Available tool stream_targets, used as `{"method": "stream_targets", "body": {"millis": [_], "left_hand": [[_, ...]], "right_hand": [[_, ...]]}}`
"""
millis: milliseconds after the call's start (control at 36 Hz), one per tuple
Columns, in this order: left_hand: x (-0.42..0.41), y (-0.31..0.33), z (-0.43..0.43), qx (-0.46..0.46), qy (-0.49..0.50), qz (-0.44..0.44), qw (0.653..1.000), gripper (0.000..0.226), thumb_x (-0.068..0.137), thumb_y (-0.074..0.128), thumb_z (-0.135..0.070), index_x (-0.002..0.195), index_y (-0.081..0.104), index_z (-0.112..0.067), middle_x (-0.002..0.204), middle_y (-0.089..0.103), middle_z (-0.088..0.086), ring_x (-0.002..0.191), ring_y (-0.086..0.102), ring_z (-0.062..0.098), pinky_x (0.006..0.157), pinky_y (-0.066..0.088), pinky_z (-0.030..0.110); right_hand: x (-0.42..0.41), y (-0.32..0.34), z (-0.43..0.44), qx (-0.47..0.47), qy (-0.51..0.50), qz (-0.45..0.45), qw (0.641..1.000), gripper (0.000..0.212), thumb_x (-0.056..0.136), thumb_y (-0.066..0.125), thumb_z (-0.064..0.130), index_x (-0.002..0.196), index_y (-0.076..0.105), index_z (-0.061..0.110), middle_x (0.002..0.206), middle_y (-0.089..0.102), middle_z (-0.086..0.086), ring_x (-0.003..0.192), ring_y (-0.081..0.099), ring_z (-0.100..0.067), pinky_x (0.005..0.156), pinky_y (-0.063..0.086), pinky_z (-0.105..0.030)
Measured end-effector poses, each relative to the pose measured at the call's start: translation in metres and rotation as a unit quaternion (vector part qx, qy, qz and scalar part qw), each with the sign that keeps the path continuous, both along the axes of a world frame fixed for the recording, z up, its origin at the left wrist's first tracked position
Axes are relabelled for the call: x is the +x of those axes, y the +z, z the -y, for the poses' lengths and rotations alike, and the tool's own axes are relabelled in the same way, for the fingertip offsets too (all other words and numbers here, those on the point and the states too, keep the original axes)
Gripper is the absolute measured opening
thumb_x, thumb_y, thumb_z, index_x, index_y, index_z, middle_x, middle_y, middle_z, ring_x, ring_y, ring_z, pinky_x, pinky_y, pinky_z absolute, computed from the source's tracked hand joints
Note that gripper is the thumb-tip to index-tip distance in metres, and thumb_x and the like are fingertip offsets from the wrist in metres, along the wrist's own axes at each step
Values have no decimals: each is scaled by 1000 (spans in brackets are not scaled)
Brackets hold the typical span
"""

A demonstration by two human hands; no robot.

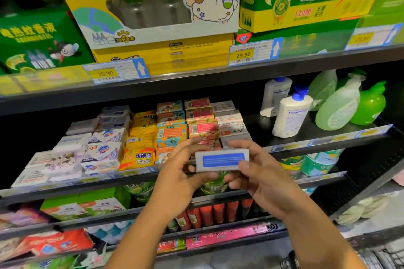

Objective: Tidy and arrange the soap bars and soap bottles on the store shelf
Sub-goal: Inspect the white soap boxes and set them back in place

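Observation:
A white soap bar box with a blue label (pixel 222 160) is held in front of the middle shelf. My left hand (pixel 182 178) pinches its left end and my right hand (pixel 260 176) grips its right end. Behind it, rows of soap bars (pixel 140 135) lie flat on the black shelf (pixel 258 120): white and purple packs at left, yellow sulfur soap, orange and pink boxes, white boxes at right. On the same shelf to the right stand white soap bottles with blue caps (pixel 290 113) and green pump bottles (pixel 341 105), some leaning.
The shelf above carries large yellow and green boxes (pixel 153 6) with price tags (pixel 242 54) on its edge. Lower shelves hold green bottles, red tubes and assorted packs (pixel 65 205). A bare stretch of black shelf lies between the soap bars and the bottles.

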State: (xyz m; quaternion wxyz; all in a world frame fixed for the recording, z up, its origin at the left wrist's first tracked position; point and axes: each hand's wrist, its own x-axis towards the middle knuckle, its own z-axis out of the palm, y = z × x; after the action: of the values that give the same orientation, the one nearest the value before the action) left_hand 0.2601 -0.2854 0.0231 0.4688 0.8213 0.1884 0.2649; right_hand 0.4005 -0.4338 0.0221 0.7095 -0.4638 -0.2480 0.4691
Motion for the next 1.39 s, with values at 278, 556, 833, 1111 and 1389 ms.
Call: {"method": "stream_targets", "body": {"millis": [278,556,833,1111,1389], "left_hand": [[0,8,20,-243,-6,75,967,40,80,68,-26,119,59,-22,92,69,-7,84,66,10,64,52,20],[-4,-3,16,-134,-44,-4,990,55,73,84,-20,110,63,-54,118,62,-14,107,62,15,86,56,33],[-1,5,26,-242,-19,62,968,40,76,67,-26,114,59,-15,97,74,-16,91,69,1,73,53,18],[-9,-4,18,-227,-111,17,967,69,68,91,-15,120,63,-50,140,52,-10,119,61,15,86,56,31],[-7,4,13,-163,-11,46,986,44,77,73,-29,119,63,-25,112,67,-21,105,64,0,81,51,15]], "right_hand": [[-5,-2,-3,-55,-79,103,990,42,76,74,24,116,65,18,104,75,-2,102,70,-22,82,58,-32],[-1,0,6,-21,-48,-17,998,20,83,74,29,101,74,19,107,73,-11,85,70,-19,58,55,-25],[-1,-4,3,-55,-17,137,989,42,78,73,19,119,67,14,114,75,-2,111,68,-17,92,56,-28],[-6,4,4,-63,-113,93,987,20,98,59,19,113,63,32,102,70,-6,77,70,-19,46,48,-29],[7,2,13,-18,20,104,994,62,69,89,8,125,65,21,122,69,-9,99,70,-28,78,58,-34]]}}
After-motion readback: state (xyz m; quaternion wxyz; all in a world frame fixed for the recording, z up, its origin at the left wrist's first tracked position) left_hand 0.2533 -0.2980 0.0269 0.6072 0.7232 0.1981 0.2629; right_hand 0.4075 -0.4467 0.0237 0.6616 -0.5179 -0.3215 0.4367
